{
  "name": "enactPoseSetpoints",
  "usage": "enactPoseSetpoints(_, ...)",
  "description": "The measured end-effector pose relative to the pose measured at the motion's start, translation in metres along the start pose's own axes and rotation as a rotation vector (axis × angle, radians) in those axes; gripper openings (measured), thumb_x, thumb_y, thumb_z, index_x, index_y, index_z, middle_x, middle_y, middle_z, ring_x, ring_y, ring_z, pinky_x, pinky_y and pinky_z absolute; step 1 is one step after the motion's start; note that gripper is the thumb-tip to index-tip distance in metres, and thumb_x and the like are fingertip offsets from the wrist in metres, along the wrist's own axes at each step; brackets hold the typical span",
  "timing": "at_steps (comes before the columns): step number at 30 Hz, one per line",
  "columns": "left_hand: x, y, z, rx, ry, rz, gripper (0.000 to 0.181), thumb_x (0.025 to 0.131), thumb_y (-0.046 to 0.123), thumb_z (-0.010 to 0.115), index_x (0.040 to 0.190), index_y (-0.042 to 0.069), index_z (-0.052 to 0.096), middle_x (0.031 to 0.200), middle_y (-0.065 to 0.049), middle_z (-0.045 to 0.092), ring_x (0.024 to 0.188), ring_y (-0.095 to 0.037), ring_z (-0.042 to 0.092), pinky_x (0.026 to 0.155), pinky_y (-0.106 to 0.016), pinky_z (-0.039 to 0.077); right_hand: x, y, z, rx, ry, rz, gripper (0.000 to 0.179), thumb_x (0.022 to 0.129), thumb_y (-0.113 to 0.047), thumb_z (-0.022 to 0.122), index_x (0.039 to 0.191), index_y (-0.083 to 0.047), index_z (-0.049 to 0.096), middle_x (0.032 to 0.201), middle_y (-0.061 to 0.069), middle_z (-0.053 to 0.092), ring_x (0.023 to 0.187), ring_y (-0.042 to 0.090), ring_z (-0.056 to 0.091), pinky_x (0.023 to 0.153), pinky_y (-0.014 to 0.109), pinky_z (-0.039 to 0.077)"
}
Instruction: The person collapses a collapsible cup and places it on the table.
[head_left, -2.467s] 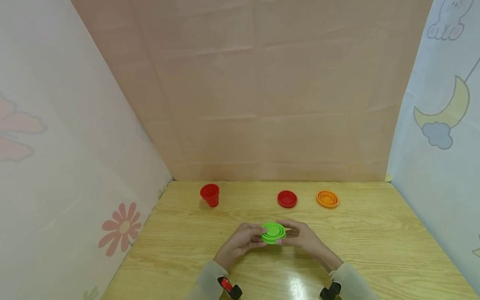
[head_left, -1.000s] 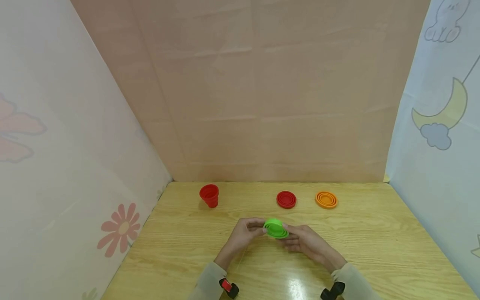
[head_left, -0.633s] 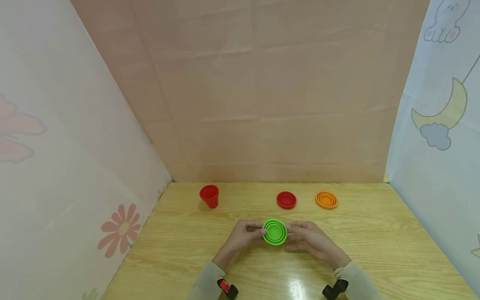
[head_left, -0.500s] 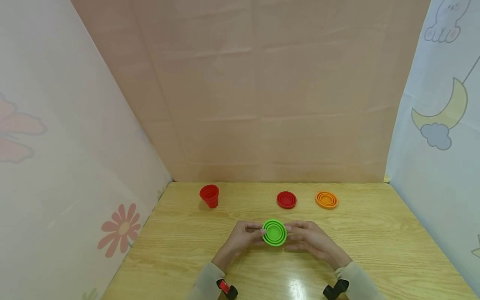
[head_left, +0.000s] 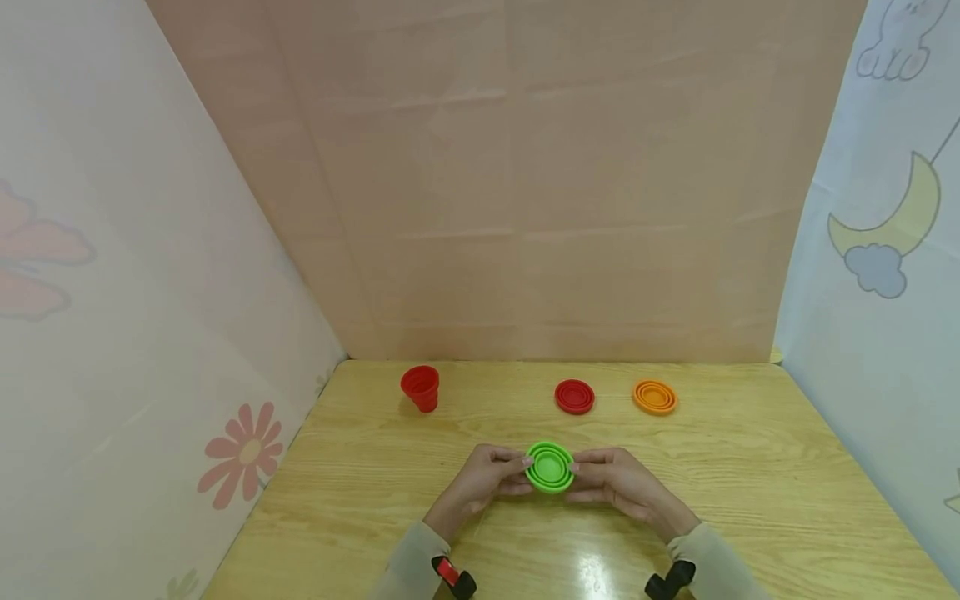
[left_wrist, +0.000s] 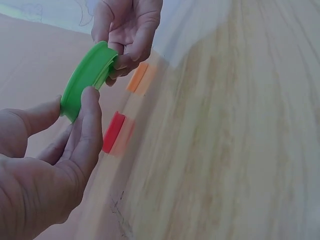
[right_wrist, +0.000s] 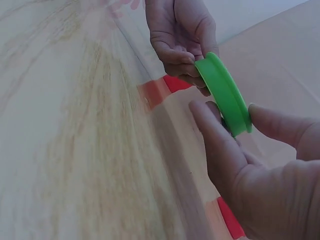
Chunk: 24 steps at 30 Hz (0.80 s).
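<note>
Between my two hands, above the front middle of the table, is a green collapsible cup (head_left: 550, 467), folded flat into a disc with its rings facing up toward the head camera. My left hand (head_left: 486, 481) pinches its left edge, thumb on the near rim and fingers beneath. On the opposite edge my right hand (head_left: 624, 485) pinches it between thumb and fingers. In the left wrist view the green cup (left_wrist: 89, 80) appears side-on, thin and flat. The right wrist view also shows the green cup (right_wrist: 224, 94) edge-on, clear of the tabletop.
A red cup (head_left: 422, 388) stands expanded at the back left of the wooden table (head_left: 360, 517). Farther right lie a flat red collapsed cup (head_left: 574, 397) and a flat orange collapsed cup (head_left: 655, 397). Printed cloth walls (head_left: 150, 250) enclose the table's sides and back.
The green cup was turned over from its flat base side to its ringed inside, tilting on the way. Both hands shifted their grip on its rim. The other cups have stayed put.
</note>
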<state>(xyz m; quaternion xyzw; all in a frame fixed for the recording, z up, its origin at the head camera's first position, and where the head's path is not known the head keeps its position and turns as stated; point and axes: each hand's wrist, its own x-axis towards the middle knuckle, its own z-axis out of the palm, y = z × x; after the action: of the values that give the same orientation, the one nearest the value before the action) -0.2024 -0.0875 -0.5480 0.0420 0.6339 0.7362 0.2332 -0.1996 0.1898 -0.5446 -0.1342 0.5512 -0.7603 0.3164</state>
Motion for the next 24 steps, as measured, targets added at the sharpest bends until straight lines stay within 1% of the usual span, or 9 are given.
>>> enactPoseSetpoints(5, -0.0020, 0.0020, 0.0023, 0.005, -0.002, -0.015, 0.029, 0.100, 0.013, 0.072, 0.119, -0.009, 0.074, 0.095, -0.008, 0.079, 0.082, -0.014, 0.078, 0.083, -0.034, 0.066, 0.0000, 0.0027, 0.0005, 0.042, 0.008, -0.004, 0.041, 0.108, -0.004, 0.054, 0.141, 0.020, 0.051, 0.122, 0.011, 0.076, 0.110, 0.022, 0.076, 0.101, 0.044, 0.061)
enactPoseSetpoints(10, -0.0001, 0.0022, 0.0026, 0.004, 0.018, -0.050, 0.027, 0.099, 0.013, 0.073, 0.115, -0.008, 0.076, 0.091, -0.007, 0.079, 0.080, -0.015, 0.077, 0.083, -0.035, 0.067, -0.0002, 0.0032, 0.0009, 0.062, 0.036, 0.003, 0.039, 0.108, -0.005, 0.055, 0.139, 0.018, 0.054, 0.124, 0.012, 0.075, 0.111, 0.022, 0.075, 0.101, 0.042, 0.061)
enactPoseSetpoints(13, 0.0014, 0.0034, 0.0022, 0.000, 0.033, -0.072, 0.026, 0.098, 0.014, 0.074, 0.114, -0.007, 0.077, 0.090, -0.008, 0.079, 0.080, -0.016, 0.078, 0.083, -0.037, 0.067, -0.0004, 0.0031, 0.0012, 0.078, 0.043, 0.009, 0.040, 0.108, -0.005, 0.055, 0.140, 0.018, 0.054, 0.125, 0.012, 0.075, 0.112, 0.022, 0.075, 0.102, 0.040, 0.061)
enactPoseSetpoints(16, 0.0023, 0.0049, 0.0008, 0.002, 0.036, -0.080, 0.027, 0.098, 0.015, 0.075, 0.115, -0.006, 0.077, 0.094, -0.011, 0.080, 0.082, -0.018, 0.078, 0.083, -0.039, 0.067, -0.0008, 0.0026, 0.0018, 0.084, 0.042, 0.006, 0.043, 0.108, -0.006, 0.055, 0.142, 0.020, 0.050, 0.125, 0.012, 0.075, 0.112, 0.022, 0.075, 0.102, 0.038, 0.061)
enactPoseSetpoints(19, 0.0030, 0.0058, -0.0013, -0.008, 0.029, -0.082, 0.028, 0.097, 0.014, 0.075, 0.117, -0.006, 0.076, 0.101, -0.015, 0.080, 0.087, -0.020, 0.079, 0.085, -0.040, 0.066, -0.0012, 0.0028, 0.0018, 0.087, 0.044, 0.003, 0.045, 0.108, -0.005, 0.054, 0.144, 0.021, 0.047, 0.125, 0.013, 0.075, 0.111, 0.021, 0.076, 0.101, 0.037, 0.061)
enactPoseSetpoints(24, 0.0032, 0.0064, -0.0033, -0.041, 0.011, -0.082, 0.029, 0.098, 0.011, 0.073, 0.120, -0.008, 0.074, 0.113, -0.019, 0.078, 0.096, -0.023, 0.079, 0.088, -0.040, 0.066, -0.0018, 0.0044, 0.0009, 0.089, 0.053, 0.005, 0.044, 0.108, -0.004, 0.054, 0.143, 0.021, 0.047, 0.126, 0.013, 0.074, 0.111, 0.021, 0.076, 0.101, 0.038, 0.061)
